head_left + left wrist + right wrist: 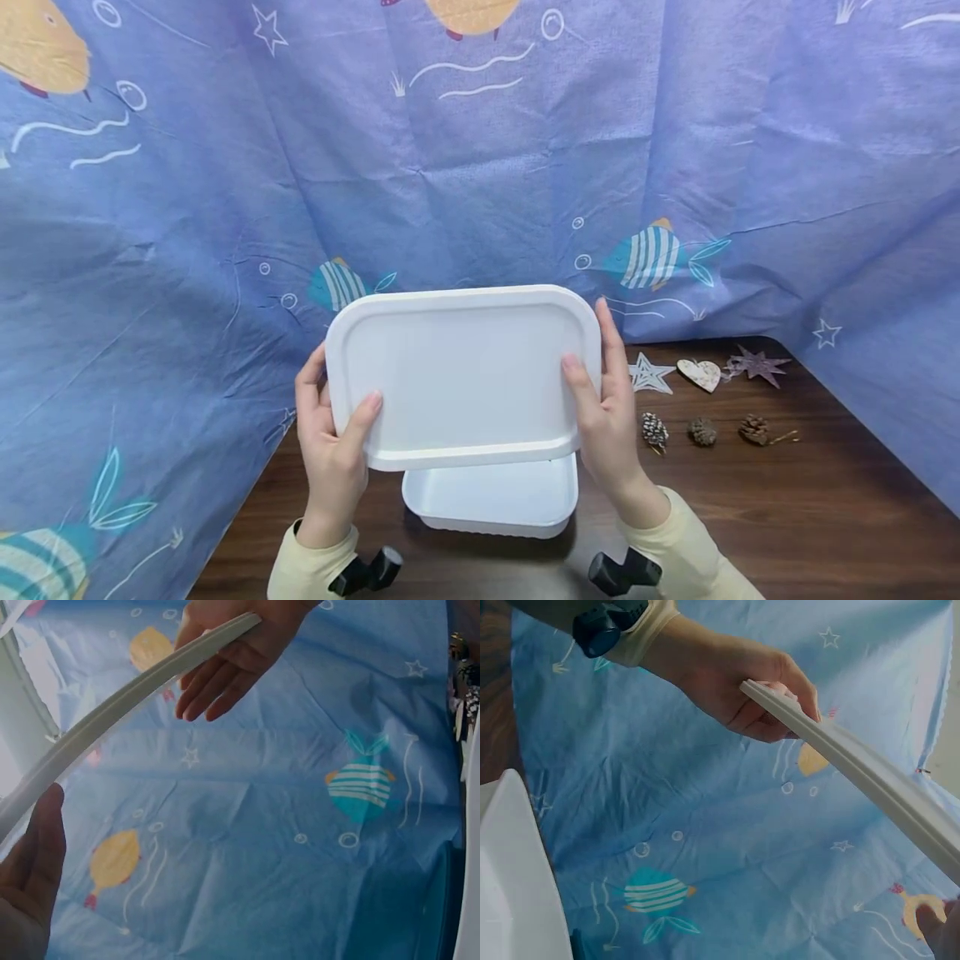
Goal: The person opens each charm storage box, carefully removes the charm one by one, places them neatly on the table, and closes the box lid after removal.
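Observation:
Both hands hold up a white rectangular lid (468,375) with rounded corners and a raised rim. At its left end, my left hand (333,450) has the thumb on the near face and the other fingers behind. My right hand (607,425) grips the right end in the same way. Below and partly hidden by the lid, a white plastic box (495,500) stands on the table. From the left wrist view the lid (112,701) appears edge-on; the right wrist view shows the lid's edge (855,769) and the box's wall (517,847).
On the dark wooden table (750,517), right of the box, lie a white star (649,375), a heart (700,374), a purple star (756,366) and three pine cones (702,431). A blue fish-patterned cloth (480,200) hangs behind and along the sides.

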Demonstrator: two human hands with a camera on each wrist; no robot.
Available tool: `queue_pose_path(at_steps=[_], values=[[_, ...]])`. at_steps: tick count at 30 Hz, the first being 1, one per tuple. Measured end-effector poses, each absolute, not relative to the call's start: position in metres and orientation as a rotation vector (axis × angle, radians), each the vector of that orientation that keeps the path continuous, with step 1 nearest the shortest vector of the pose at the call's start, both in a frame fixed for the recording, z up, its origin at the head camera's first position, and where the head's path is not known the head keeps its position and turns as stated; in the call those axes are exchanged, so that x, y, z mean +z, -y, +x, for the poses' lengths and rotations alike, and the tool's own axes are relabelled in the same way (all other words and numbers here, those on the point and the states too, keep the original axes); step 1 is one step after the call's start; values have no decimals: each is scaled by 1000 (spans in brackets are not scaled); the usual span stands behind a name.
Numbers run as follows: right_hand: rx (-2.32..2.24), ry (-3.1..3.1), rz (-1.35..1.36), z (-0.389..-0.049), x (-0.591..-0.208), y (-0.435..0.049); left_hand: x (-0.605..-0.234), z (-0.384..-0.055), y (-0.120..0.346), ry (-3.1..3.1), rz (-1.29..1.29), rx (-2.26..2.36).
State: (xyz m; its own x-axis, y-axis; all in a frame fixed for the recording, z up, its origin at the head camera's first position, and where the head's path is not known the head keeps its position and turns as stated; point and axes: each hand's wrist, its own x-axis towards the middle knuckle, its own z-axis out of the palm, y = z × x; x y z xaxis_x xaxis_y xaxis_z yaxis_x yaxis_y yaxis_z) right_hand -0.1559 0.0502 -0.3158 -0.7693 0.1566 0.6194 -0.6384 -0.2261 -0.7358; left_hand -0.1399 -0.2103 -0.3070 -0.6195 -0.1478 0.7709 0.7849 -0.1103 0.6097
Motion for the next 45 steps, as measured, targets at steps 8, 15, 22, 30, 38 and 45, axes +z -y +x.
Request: queue_pose_path(at_steps=[8,15,22,30,38,45], values=[[1921,1713,585,-156,-341,-51,-315,-151,216,1748,-496,-1871],[1931,1897,487,-161,-368,-55,-335,-173,222,2052,-386,-1735],[2009,2056,362,-159,-392,-56,-361,-191,226,2215,-282,-1715],[1972,2235,263,-156,-422,-54,-384,-199,230,2380,-217,-1610],[1974,2304,243,-154,-436,-53,-406,-201,232,2464,-145,-1562],[2007,2376,245,-154,-448,-56,-426,-199,232,2539,-80,-1563]])
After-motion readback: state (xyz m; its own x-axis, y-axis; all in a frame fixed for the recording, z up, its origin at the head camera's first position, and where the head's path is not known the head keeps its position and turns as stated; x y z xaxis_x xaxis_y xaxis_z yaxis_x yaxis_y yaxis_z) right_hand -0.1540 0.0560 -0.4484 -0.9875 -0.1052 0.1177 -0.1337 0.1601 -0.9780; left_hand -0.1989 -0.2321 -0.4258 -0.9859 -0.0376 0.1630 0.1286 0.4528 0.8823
